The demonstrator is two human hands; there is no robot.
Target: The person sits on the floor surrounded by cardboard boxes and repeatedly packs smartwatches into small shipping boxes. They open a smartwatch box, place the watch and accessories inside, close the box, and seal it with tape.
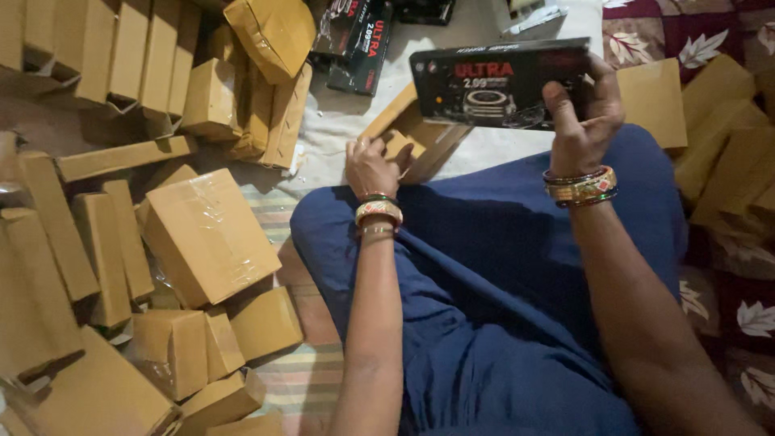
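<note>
My right hand holds up a flat black product box with red and white print, gripped at its right end. My left hand rests lower down on an open brown cardboard box that lies on the white cloth in front of my knees. Its fingers are curled on the box's flap. Both wrists carry bangles. My lap is covered by blue cloth.
Many brown cardboard boxes are piled on the floor at left, and more stand at right. Other black product boxes lie at the top centre. A patterned maroon mat shows at right.
</note>
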